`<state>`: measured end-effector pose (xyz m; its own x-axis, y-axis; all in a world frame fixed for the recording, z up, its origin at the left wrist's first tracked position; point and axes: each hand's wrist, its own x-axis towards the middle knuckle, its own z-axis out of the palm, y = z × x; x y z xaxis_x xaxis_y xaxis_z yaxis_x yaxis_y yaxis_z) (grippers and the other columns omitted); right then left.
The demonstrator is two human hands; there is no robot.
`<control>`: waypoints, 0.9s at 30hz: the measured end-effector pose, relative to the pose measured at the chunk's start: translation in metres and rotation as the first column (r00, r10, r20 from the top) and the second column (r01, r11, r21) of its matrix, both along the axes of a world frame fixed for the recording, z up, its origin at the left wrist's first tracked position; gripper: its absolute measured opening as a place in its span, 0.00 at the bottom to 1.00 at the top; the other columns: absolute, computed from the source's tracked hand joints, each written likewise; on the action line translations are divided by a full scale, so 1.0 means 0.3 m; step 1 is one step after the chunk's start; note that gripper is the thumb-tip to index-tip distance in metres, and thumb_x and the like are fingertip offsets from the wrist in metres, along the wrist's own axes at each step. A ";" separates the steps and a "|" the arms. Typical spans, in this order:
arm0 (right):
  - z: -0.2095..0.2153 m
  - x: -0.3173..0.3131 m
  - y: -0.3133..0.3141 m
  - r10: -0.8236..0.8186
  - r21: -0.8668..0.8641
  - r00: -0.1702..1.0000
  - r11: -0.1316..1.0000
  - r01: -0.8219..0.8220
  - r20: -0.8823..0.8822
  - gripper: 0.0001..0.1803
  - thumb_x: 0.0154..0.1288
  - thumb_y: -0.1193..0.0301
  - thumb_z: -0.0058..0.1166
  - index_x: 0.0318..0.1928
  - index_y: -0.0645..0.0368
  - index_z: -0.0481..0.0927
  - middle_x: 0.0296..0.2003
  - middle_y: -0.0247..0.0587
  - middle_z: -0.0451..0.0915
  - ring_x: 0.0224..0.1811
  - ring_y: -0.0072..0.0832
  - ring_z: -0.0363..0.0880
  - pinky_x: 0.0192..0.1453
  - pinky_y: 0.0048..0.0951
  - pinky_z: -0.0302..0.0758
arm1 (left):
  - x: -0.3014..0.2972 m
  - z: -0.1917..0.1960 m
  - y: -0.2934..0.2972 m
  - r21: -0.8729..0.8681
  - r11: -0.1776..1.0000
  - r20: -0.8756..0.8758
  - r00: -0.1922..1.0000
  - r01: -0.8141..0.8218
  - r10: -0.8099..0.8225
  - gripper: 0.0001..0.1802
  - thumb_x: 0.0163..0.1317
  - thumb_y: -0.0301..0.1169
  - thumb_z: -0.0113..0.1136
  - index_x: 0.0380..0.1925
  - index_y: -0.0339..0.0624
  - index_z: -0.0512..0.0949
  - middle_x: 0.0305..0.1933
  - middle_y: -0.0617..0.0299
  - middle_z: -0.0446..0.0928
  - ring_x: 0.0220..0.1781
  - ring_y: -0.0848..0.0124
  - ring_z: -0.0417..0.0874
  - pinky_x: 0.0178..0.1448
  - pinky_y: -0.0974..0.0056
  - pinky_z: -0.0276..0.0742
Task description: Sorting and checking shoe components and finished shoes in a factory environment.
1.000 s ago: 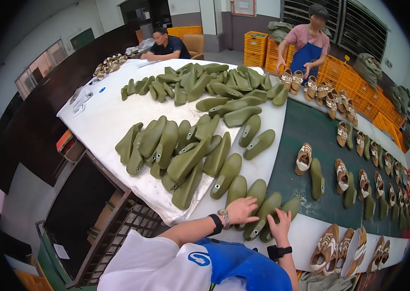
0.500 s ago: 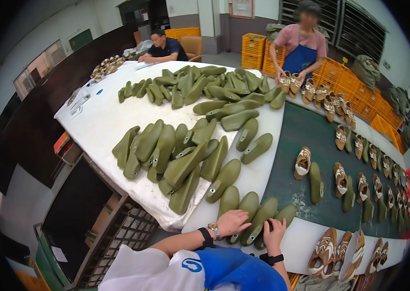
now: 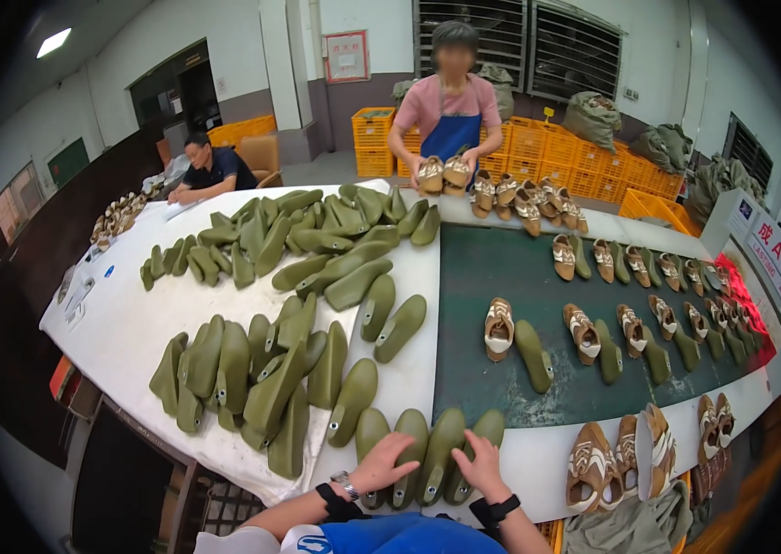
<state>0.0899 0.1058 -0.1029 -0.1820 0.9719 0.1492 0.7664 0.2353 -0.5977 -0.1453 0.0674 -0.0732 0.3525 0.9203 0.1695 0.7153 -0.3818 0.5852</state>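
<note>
Both hands rest on a row of four olive-green shoe lasts (image 3: 427,448) at the near edge of the white bench (image 3: 123,323). The left hand (image 3: 381,464) lies flat with fingers spread over two lasts, gripping nothing; the right hand (image 3: 483,466) likewise, fingers open on the right-hand pair. Beyond the green belt (image 3: 492,268) stand orange crates (image 3: 575,148) against the wall — a red-framed sign (image 3: 346,55) hangs above, and a white sign with red characters (image 3: 772,258) stands at the right.
</note>
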 end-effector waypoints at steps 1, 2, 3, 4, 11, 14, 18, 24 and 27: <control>0.016 0.024 0.054 0.031 -0.028 0.964 0.999 -0.039 -0.262 0.25 0.57 0.62 0.59 0.55 0.57 0.73 0.51 0.47 0.77 0.58 0.48 0.69 0.62 0.46 0.63 | -0.017 0.042 0.041 -0.014 0.998 0.128 0.990 -0.062 0.063 0.27 0.60 0.42 0.59 0.55 0.38 0.68 0.58 0.49 0.70 0.61 0.58 0.70 0.60 0.60 0.69; 0.035 0.051 0.110 0.045 -0.044 0.862 0.996 -0.078 -0.505 0.26 0.59 0.61 0.59 0.56 0.59 0.72 0.52 0.49 0.76 0.56 0.43 0.73 0.60 0.40 0.68 | -0.034 0.092 0.095 -0.040 0.993 0.254 0.960 -0.112 0.119 0.32 0.60 0.43 0.59 0.60 0.38 0.64 0.62 0.48 0.66 0.64 0.59 0.68 0.62 0.60 0.67; 0.081 0.062 0.184 0.042 -0.058 0.830 0.994 -0.090 -0.556 0.27 0.60 0.61 0.59 0.56 0.61 0.71 0.50 0.49 0.77 0.53 0.37 0.75 0.56 0.34 0.70 | -0.070 0.162 0.164 -0.161 0.976 0.322 0.928 -0.144 0.189 0.36 0.60 0.44 0.59 0.63 0.39 0.59 0.65 0.49 0.63 0.66 0.60 0.65 0.64 0.60 0.64; 0.137 0.070 0.274 0.038 -0.072 0.796 0.992 -0.102 -0.604 0.28 0.61 0.60 0.58 0.57 0.62 0.71 0.48 0.48 0.78 0.50 0.32 0.77 0.52 0.29 0.73 | -0.109 0.238 0.245 -0.282 0.946 0.377 0.887 -0.163 0.265 0.40 0.60 0.45 0.59 0.66 0.39 0.54 0.67 0.49 0.59 0.67 0.61 0.63 0.66 0.61 0.62; 0.484 -0.131 0.817 -0.299 -0.526 0.573 0.802 -0.282 -0.763 0.44 0.58 0.42 0.53 0.68 0.47 0.54 0.58 0.43 0.64 0.55 0.35 0.66 0.57 0.42 0.65 | -0.343 0.340 0.862 -0.622 0.761 0.677 0.362 -0.183 0.640 0.59 0.50 0.58 0.64 0.70 0.56 0.34 0.74 0.52 0.40 0.74 0.48 0.40 0.67 0.38 0.49; 0.423 -0.302 0.991 -0.432 -0.620 0.515 0.735 -0.275 -0.741 0.59 0.48 0.33 0.55 0.71 0.46 0.41 0.68 0.51 0.49 0.67 0.49 0.53 0.63 0.57 0.56 | -0.360 0.291 1.019 -0.692 0.686 0.646 0.232 -0.226 0.728 0.61 0.47 0.60 0.65 0.70 0.57 0.34 0.75 0.52 0.35 0.74 0.44 0.37 0.68 0.38 0.47; 0.323 -0.452 1.137 -0.442 -0.471 0.192 0.695 -0.543 -0.876 0.39 0.59 0.41 0.52 0.65 0.46 0.60 0.62 0.49 0.65 0.65 0.43 0.63 0.60 0.55 0.66 | -0.325 0.211 1.155 -0.748 0.661 0.655 0.097 -0.053 0.749 0.49 0.53 0.53 0.64 0.68 0.51 0.48 0.72 0.51 0.51 0.70 0.46 0.54 0.66 0.39 0.55; 0.333 -0.459 1.040 -0.408 -0.370 0.014 0.813 -0.450 -0.913 0.26 0.60 0.65 0.59 0.55 0.66 0.69 0.48 0.44 0.77 0.47 0.34 0.80 0.50 0.38 0.79 | -0.275 0.132 1.124 -0.540 0.839 0.840 0.114 0.067 0.531 0.21 0.59 0.30 0.62 0.52 0.39 0.72 0.49 0.60 0.78 0.48 0.66 0.79 0.51 0.57 0.76; 0.351 -0.388 0.906 -0.305 -0.318 0.096 0.865 -0.388 -0.948 0.29 0.59 0.66 0.60 0.58 0.65 0.66 0.49 0.43 0.76 0.50 0.29 0.76 0.49 0.35 0.78 | -0.255 0.159 0.969 -0.502 0.858 0.862 0.139 0.111 0.487 0.20 0.62 0.27 0.57 0.55 0.37 0.69 0.53 0.56 0.76 0.51 0.65 0.79 0.52 0.61 0.77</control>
<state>-0.0264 0.3775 0.0025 -0.2581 0.9557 -0.1417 -0.5655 -0.2683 -0.7799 -0.2220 0.3581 -0.0257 -0.0152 0.9891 -0.1468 -0.5187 0.1177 0.8468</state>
